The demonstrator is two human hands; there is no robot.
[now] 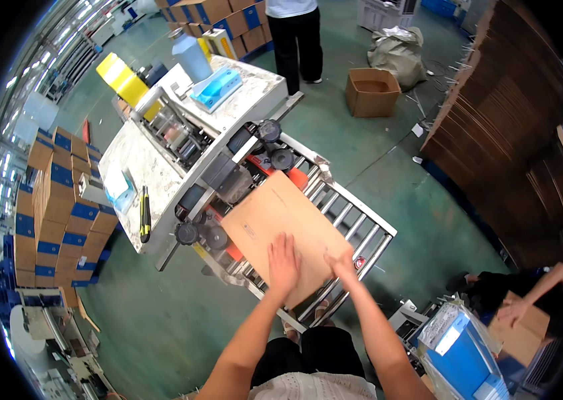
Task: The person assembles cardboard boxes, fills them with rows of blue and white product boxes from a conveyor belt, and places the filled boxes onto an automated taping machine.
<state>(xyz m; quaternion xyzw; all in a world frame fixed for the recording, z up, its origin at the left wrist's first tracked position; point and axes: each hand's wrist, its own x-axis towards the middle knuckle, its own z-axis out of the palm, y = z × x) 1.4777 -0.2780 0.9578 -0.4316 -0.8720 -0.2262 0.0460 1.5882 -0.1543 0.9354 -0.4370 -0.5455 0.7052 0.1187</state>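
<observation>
A brown cardboard box (275, 217) lies on the roller conveyor (369, 227) in front of me, its far end against the carton sealing machine (228, 175). My left hand (283, 265) rests flat on the top of the box near its close edge, fingers stretched out. At the right corner of the box, my right hand (341, 263) grips the edge, with the thumb side on top; its lower fingers are partly hidden. Black rollers and orange-red parts of the machine flank the far end of the box.
On the machine's white top are a yellow-black utility knife (145, 215), a tissue pack (216, 89) and a blue bottle (191, 57). Flattened cardboard (501, 127) stands at right. An open box (372, 93) sits on the floor. A co-worker's hand (513, 309) touches a box at lower right.
</observation>
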